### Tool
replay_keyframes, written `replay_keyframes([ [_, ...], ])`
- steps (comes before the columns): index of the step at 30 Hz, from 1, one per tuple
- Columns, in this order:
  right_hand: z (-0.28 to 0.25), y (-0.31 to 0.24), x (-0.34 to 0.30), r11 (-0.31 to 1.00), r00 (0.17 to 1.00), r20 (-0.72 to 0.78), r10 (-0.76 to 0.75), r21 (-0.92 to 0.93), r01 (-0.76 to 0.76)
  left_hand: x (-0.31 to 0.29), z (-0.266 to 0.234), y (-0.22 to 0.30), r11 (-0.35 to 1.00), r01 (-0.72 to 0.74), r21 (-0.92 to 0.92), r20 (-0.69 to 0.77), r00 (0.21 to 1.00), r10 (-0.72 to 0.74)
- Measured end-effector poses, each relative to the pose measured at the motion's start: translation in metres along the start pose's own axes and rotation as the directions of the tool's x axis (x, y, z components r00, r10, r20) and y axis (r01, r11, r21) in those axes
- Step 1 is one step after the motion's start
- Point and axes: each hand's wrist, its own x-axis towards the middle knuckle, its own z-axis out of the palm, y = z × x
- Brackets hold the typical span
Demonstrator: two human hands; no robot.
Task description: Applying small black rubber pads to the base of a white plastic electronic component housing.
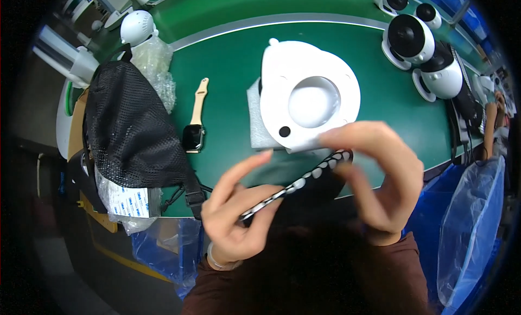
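My left hand (239,217) holds a thin dark sheet with white round spots (301,182), pinched at its near left end and seen almost edge-on. The index finger is stretched out above the sheet. At the sheet's other end is my right hand (385,174), its fingers curved around that end and its lower finger smeared by motion; whether it grips the sheet, I cannot tell. Just beyond both hands lies a white rounded plastic housing (277,92) with a large round recess. A round black pad (284,131) sits on its near left part. Grey foam (258,119) lies partly beneath the housing.
A smartwatch with a beige strap (194,137) and a black mesh bag (130,125) lie left on the green table (228,60). White-and-black round devices (410,38) stand at the far right. Blue bins with clear liners (467,223) flank the near edge. Another person's arm (490,125) shows far right.
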Motion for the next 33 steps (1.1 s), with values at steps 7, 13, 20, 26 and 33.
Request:
replay_keyframes([
  [7,-0.003,0.004,-0.018,0.998,0.989,0.14,-0.054,0.027,0.051,0.009,0.007,0.005,0.872,0.278,-0.403,0.215,0.955,-0.205],
  [13,0.001,-0.003,-0.019,0.985,0.997,0.009,-0.075,-0.153,0.076,0.01,0.007,0.005,0.994,0.025,-0.102,0.142,0.99,-0.011],
  [20,-0.004,-0.003,-0.02,0.923,0.982,0.046,-0.185,-0.336,0.19,0.009,0.015,0.011,0.999,-0.048,0.006,0.108,0.993,0.047],
  [26,-0.009,-0.004,-0.015,0.855,0.948,0.135,-0.287,-0.411,0.317,0.008,0.018,0.015,0.998,0.03,0.061,0.127,0.991,-0.037],
  [33,-0.006,0.007,-0.015,0.848,0.945,0.102,-0.31,-0.42,0.323,0.011,0.023,0.014,0.998,-0.023,0.05,0.067,0.998,0.02],
])
